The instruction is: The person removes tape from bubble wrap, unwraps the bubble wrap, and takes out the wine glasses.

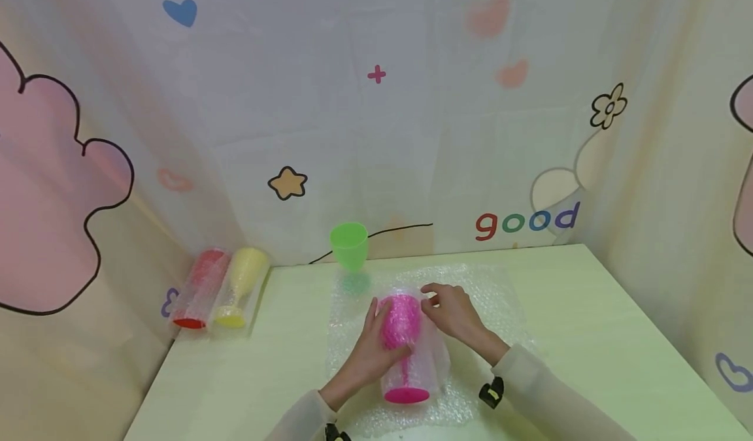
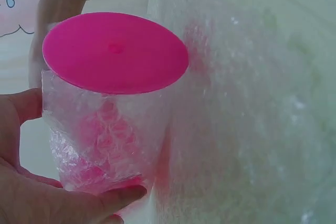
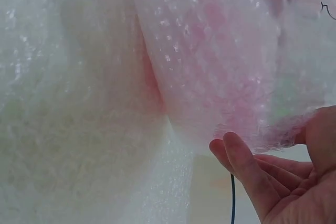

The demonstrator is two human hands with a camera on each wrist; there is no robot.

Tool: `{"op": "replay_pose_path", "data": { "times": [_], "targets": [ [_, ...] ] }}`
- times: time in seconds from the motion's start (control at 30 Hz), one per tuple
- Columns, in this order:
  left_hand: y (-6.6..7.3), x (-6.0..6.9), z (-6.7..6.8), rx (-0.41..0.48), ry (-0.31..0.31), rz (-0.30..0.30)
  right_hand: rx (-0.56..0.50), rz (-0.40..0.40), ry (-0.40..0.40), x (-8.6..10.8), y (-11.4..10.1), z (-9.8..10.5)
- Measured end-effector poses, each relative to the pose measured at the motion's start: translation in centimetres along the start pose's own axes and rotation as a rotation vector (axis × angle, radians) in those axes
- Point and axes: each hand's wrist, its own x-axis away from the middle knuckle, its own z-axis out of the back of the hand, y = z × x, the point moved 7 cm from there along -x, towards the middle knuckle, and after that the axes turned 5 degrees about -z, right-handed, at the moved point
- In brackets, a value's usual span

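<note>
A bright pink goblet (image 1: 406,395) is wrapped in bubble wrap, with its round base (image 2: 115,56) bare at the near end. From the left side my left hand (image 1: 372,355) grips the wrapped goblet, thumb across its stem part and fingers along the bowl. My right hand (image 1: 457,311) is at the far right end of the roll. In the right wrist view its fingers and thumb pinch the edge of the bubble wrap (image 3: 210,72). Under the goblet lies a sheet of bubble wrap (image 1: 488,291) on the table; the wrap's far end is partly hidden by the hands.
A green goblet (image 1: 350,245) stands behind the sheet, its lower part seen through wrap. At the back left lie a wrapped red goblet (image 1: 202,287) and a wrapped yellow goblet (image 1: 242,284). A printed curtain (image 1: 388,140) hangs behind the pale green table (image 1: 588,336).
</note>
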Motion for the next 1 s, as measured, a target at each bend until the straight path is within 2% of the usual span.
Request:
{"op": "replay_pose_path", "data": {
  "times": [0.13, 0.2, 0.3, 0.37, 0.5, 0.6, 0.7, 0.8, 1.0],
  "targets": [
    [0.4, 0.0, 0.2, -0.034, -0.001, -0.010, 0.027, -0.006, -0.011, -0.1, 0.3, -0.1],
    [1.0, -0.2, 0.4, -0.107, 0.000, -0.062, 0.030, -0.015, -0.018, -0.2, 0.4, -0.1],
    [2.0, -0.4, 0.4, -0.267, -0.014, -0.168, 0.028, -0.030, -0.033, -0.5, 0.4, -0.3],
    [2.5, -0.6, 0.1, -0.367, -0.049, -0.224, 0.030, -0.041, -0.043, -0.7, 0.3, -0.3],
    [2.5, -0.8, -0.6, -0.495, -0.143, -0.231, 0.055, -0.047, -0.046, -1.2, 0.5, -0.4],
    [2.1, -0.8, -0.9, -0.553, -0.175, -0.215, 0.089, -0.023, -0.026, -1.5, 0.8, -0.2],
    [1.8, -0.7, -0.7, -0.572, -0.171, -0.223, 0.105, -0.009, -0.008, -1.7, 1.3, 0.2],
    [1.5, -0.6, -0.4, -0.551, -0.168, -0.228, 0.099, 0.007, -0.001, -1.9, 1.9, 0.5],
    [0.6, -0.4, 0.0, -0.495, -0.169, -0.232, 0.064, -0.040, -0.034, -2.3, 3.3, 0.5]
  ]
}}
